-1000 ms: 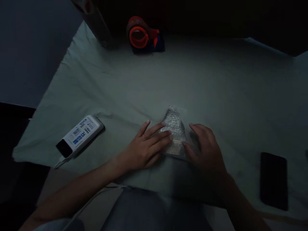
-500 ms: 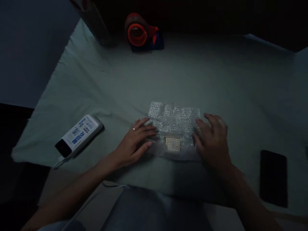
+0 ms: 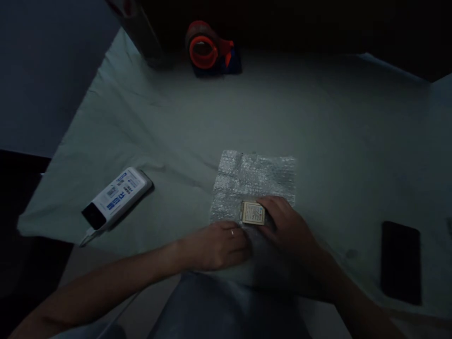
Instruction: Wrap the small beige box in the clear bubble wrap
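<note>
Transparent sheet of bubble wrap [image 3: 254, 174] lies spread at the centre of the frame, upon a wide pale green cloth [image 3: 212, 117]. At the left rests a white oblong device with blue print [image 3: 120, 195]; at the lower right, a flat black rectangular phone [image 3: 400, 262]. The left hand [image 3: 221, 245] is at the near side of the wrap, its fingers folded together; whether they pinch the film, I cannot tell. The right hand [image 3: 287, 226] is clamped on a small cream-coloured box [image 3: 253, 213] (its letters are too small for reading), over the wrap's lower part.
</note>
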Action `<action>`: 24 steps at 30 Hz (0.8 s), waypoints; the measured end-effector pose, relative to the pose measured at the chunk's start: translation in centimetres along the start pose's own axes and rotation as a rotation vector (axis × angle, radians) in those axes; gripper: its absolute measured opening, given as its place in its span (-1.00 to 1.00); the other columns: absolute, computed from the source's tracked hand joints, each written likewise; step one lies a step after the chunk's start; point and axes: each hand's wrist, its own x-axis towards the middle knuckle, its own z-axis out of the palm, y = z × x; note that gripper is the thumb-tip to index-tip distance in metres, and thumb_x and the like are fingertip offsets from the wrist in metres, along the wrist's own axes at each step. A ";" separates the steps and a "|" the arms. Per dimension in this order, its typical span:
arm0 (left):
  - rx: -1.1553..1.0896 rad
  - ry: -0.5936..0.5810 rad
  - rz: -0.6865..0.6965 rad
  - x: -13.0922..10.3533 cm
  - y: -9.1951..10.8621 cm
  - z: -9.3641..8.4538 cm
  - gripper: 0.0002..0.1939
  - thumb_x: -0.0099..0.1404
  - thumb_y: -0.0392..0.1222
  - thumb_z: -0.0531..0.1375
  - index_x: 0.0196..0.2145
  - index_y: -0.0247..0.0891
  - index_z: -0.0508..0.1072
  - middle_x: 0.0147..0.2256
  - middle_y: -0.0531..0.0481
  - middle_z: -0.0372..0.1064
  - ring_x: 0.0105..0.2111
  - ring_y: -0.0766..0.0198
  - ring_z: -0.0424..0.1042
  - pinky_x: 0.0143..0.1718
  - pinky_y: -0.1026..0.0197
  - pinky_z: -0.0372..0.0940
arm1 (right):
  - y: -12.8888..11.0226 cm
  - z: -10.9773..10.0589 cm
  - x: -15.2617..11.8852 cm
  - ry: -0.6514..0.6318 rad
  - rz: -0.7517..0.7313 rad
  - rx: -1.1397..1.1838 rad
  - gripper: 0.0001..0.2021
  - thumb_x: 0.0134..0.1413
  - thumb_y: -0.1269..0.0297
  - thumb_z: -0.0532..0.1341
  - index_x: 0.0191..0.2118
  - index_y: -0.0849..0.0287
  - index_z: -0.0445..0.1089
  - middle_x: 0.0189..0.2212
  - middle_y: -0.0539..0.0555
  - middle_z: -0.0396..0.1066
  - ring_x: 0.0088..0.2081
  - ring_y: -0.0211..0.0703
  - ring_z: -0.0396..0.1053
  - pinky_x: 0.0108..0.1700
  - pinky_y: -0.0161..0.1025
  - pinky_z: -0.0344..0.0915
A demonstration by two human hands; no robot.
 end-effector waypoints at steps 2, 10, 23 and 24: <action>0.090 -0.036 0.074 0.2 0.2 1.2 -0.76 0.40 -0.27 0.00 -0.06 -0.26 0.41 -0.02 -0.10 0.41 0.10 0.15 0.28 0.10 0.11 0.19 | 0.2 0.3 0.1 0.025 0.018 0.083 -0.63 0.06 0.35 0.20 0.02 0.15 0.22 -0.10 0.18 0.38 -0.05 0.01 0.35 -0.04 -0.01 0.37; 0.149 -0.167 -0.092 0.3 -0.5 2.2 -0.58 0.43 -0.09 -0.05 0.18 -0.23 0.21 0.27 -0.15 0.03 0.29 0.03 -0.02 0.27 -0.21 -0.14 | 3.3 -3.6 -5.1 0.399 0.497 0.012 -0.56 0.06 0.08 0.20 0.04 0.09 0.23 -0.06 0.18 0.34 -0.05 0.10 0.34 -0.03 0.07 0.31; -0.025 -0.127 -0.039 0.3 -1.1 1.4 -0.63 0.39 -0.31 -0.02 0.11 -0.36 0.29 0.23 -0.21 0.12 0.29 0.09 0.00 0.28 0.01 0.01 | 5.8 -3.9 -7.4 0.390 0.346 -0.044 -0.48 0.02 0.14 0.27 0.12 0.00 0.19 0.10 0.23 0.26 0.13 0.19 0.22 0.11 0.17 0.19; -0.014 -0.126 -0.047 0.3 -0.9 1.5 -0.64 0.40 -0.31 -0.04 0.10 -0.37 0.29 0.23 -0.20 0.12 0.29 0.10 0.00 0.27 0.05 0.04 | 5.7 -3.9 -7.4 0.398 0.335 -0.022 -0.55 0.03 0.16 0.26 0.06 0.01 0.23 0.08 0.21 0.29 0.12 0.16 0.25 0.10 0.17 0.21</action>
